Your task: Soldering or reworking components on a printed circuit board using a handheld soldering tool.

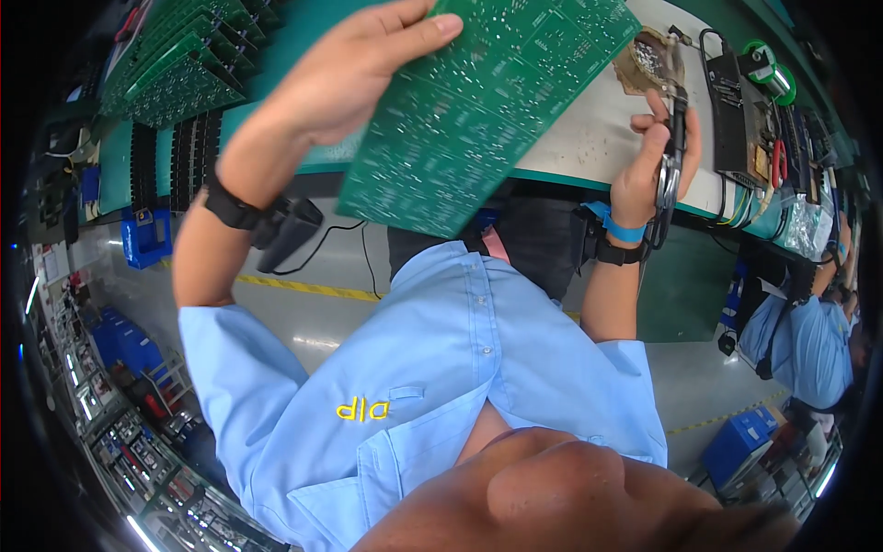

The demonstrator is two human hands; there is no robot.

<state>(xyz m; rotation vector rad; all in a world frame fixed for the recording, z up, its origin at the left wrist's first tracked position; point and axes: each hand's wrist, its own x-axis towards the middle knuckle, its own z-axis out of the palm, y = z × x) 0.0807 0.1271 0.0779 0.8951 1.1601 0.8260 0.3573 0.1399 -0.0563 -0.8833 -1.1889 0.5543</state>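
My left hand (354, 64) is closed on the upper left edge of a large green circuit board (478, 120), thumb on the face towards me. The board is held tilted above the bench's near edge, with many small shiny solder points showing on it. On the right, my right hand (636, 179) is wrapped round a soldering iron (679, 110), whose metal end points away from me. Its cable runs down along my wrist. Just beyond the iron lies a brownish dish (647, 57) with silvery bits in it. My left fingers behind the board are hidden.
Several green boards stand in a black slotted rack (195, 152) at the far left. A black soldering station (731, 115), a green solder wire spool (773, 74), red-handled pliers (779, 164) and a clear plastic bag (808, 225) line the right. Another person in blue (800, 340) sits farther right.
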